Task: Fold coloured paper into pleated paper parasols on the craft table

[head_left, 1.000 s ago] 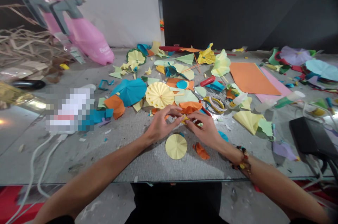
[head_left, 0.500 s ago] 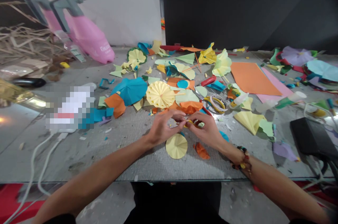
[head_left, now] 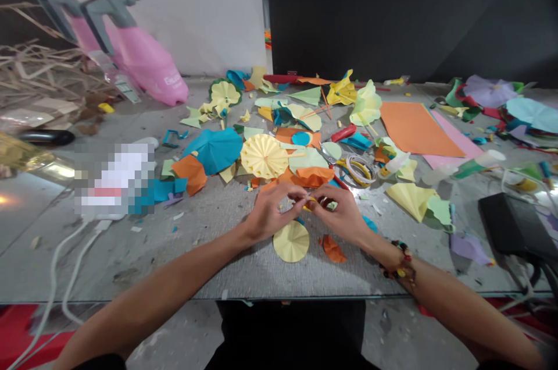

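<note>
Small folded yellow paper piece point(head_left: 310, 203) pinched between fingertips of left hand point(head_left: 274, 209) and right hand point(head_left: 337, 209), pleated pale-yellow paper disc point(head_left: 291, 241) below them on grey desk point(head_left: 261, 280)

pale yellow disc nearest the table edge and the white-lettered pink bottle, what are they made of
Pale yellow disc: matt paper, it seems, with creases fanning from its centre. Pink bottle: probably smooth moulded plastic, given its soft sheen and even colour.
</note>
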The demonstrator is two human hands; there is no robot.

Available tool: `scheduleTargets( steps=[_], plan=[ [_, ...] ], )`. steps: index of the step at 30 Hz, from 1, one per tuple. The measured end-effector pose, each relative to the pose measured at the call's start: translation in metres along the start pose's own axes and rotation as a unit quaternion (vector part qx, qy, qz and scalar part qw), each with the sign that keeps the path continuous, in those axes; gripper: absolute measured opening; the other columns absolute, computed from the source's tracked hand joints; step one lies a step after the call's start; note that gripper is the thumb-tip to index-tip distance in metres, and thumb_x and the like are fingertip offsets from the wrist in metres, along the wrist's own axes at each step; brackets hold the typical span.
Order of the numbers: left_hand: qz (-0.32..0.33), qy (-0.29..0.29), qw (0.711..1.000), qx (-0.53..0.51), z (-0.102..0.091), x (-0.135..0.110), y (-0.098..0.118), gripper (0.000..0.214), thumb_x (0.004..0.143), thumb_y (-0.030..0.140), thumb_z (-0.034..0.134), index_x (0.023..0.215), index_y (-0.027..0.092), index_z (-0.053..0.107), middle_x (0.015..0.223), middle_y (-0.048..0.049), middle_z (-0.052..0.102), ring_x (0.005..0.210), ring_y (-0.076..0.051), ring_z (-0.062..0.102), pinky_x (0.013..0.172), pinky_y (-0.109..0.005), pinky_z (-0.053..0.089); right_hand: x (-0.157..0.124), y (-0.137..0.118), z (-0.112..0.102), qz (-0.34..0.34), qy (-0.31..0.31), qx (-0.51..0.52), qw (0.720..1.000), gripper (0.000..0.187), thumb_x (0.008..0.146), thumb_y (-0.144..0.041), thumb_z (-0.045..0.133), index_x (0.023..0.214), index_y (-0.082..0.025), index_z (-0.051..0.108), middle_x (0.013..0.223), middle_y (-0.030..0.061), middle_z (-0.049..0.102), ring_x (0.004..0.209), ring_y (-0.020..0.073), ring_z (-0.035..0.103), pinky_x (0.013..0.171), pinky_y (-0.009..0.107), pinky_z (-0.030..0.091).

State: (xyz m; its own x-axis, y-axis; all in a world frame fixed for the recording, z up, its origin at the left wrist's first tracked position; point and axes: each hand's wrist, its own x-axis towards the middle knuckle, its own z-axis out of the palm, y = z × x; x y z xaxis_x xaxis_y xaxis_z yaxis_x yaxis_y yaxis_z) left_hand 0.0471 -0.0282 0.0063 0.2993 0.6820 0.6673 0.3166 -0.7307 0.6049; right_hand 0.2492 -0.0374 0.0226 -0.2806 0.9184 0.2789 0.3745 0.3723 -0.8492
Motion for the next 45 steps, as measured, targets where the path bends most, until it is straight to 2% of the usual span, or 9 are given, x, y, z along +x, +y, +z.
scheduleTargets(
  steps=[6, 12, 19, 26, 37, 45],
  plan=[
    [0.022, -0.026, 0.998, 0.051, -0.0046, -0.0013, -0.0037, 0.007, 0.098, 0.017, 0.061, 0.1, 0.022, 0.066, 0.096, -0.0031, 0.074, 0.09, -0.016, 0.071, 0.082, -0.028, 0.057, 0.001, -0.0009, 0.0003, 0.018, -0.001, -0.008, 1.0, 0.019, 0.093, -0.037, 0.067, 0.086, -0.021, 0.075, 0.084, 0.0038, 0.075, 0.073, 0.0161, 0.066, 0.061, 0.027, 0.051],
    [0.036, -0.039, 0.992, 0.113, -0.0055, 0.0003, -0.0046, 0.01, 0.102, 0.023, 0.06, 0.109, 0.022, 0.068, 0.104, -0.005, 0.073, 0.098, -0.017, 0.07, 0.089, -0.031, 0.056, 0.0012, 0.0009, 0.0006, 0.027, 0.007, -0.006, 1.0, 0.019, 0.094, -0.036, 0.066, 0.089, -0.02, 0.075, 0.078, 0.0021, 0.072, 0.068, 0.0147, 0.062, 0.061, 0.027, 0.05],
    [0.094, -0.053, 0.979, 0.171, -0.0086, 0.002, -0.0037, 0.014, 0.1, 0.021, 0.062, 0.113, 0.021, 0.069, 0.108, -0.0056, 0.075, 0.1, -0.019, 0.07, 0.092, -0.036, 0.054, 0.0006, 0.0009, -0.0014, -0.018, 0.013, -0.045, 0.999, 0.017, 0.097, -0.034, 0.065, 0.09, -0.021, 0.074, 0.077, 0.0019, 0.067, 0.068, 0.0151, 0.06, 0.06, 0.027, 0.048],
    [0.086, -0.053, 0.982, 0.157, -0.0069, 0.0009, -0.0038, 0.012, 0.101, 0.02, 0.061, 0.109, 0.02, 0.07, 0.105, -0.0056, 0.075, 0.096, -0.019, 0.07, 0.089, -0.036, 0.055, -0.0015, 0.0056, -0.002, -0.097, 0.015, -0.101, 0.99, 0.013, 0.099, -0.027, 0.06, 0.097, -0.022, 0.072, 0.09, 0.0054, 0.071, 0.08, 0.0183, 0.066, 0.072, 0.031, 0.052],
    [0.026, -0.041, 0.995, 0.086, -0.0065, 0.0027, -0.0067, 0.009, 0.099, 0.022, 0.064, 0.102, 0.022, 0.073, 0.1, -0.0041, 0.075, 0.093, -0.016, 0.072, 0.085, -0.029, 0.058, -0.0016, 0.0047, -0.0023, -0.064, 0.006, -0.088, 0.994, 0.014, 0.099, -0.03, 0.061, 0.096, -0.023, 0.073, 0.085, 0.0036, 0.068, 0.075, 0.018, 0.064, 0.069, 0.031, 0.049],
    [0.067, -0.077, 0.985, 0.141, -0.0094, 0.0034, -0.0039, 0.011, 0.1, 0.02, 0.057, 0.104, 0.021, 0.068, 0.101, -0.0047, 0.073, 0.095, -0.019, 0.069, 0.089, -0.033, 0.055, -0.001, 0.0045, -0.0017, -0.062, 0.0, -0.077, 0.995, 0.014, 0.099, -0.03, 0.062, 0.093, -0.023, 0.072, 0.084, 0.003, 0.067, 0.074, 0.0168, 0.061, 0.067, 0.03, 0.048]
  ],
)
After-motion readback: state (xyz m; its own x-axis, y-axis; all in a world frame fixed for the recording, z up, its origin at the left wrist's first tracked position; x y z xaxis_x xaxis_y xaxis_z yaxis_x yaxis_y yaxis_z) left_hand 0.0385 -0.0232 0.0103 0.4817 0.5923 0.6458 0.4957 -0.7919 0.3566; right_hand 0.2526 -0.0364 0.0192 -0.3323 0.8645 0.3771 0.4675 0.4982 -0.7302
